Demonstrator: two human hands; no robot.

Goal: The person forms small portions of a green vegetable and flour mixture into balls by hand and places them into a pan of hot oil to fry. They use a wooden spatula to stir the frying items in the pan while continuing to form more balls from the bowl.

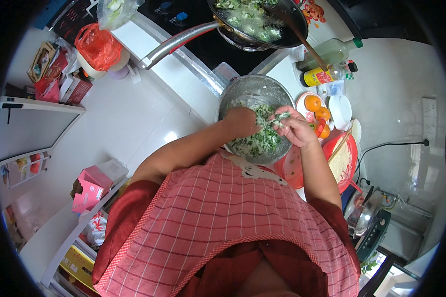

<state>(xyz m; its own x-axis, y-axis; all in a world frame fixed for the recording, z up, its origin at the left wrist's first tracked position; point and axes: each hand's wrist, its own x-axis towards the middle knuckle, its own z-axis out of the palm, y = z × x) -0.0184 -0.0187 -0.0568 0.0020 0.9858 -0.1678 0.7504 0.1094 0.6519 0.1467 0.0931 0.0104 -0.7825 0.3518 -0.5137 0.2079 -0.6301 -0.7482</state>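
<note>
A metal bowl [259, 84] stands on the counter before me, with chopped green vegetable and whitish flour mixture [259, 140] inside. My left hand [241, 121] is down in the bowl at the mixture. Its fingers are bent and hidden from above. Over the bowl's right side, my right hand [294, 128] pinches a small clump of the green mixture [281, 118] between thumb and fingers. Beyond the bowl, a frying pan [300, 24] on the stove holds green pieces [258, 22] in bubbling oil.
The pan's long handle [182, 39] juts left over the counter edge. A wooden utensil [308, 48] leans out of the pan toward bottles [324, 76]. Right of the bowl are oranges [312, 103], a white bowl [340, 111] and a red basin [353, 159] with chopsticks [340, 144] across it.
</note>
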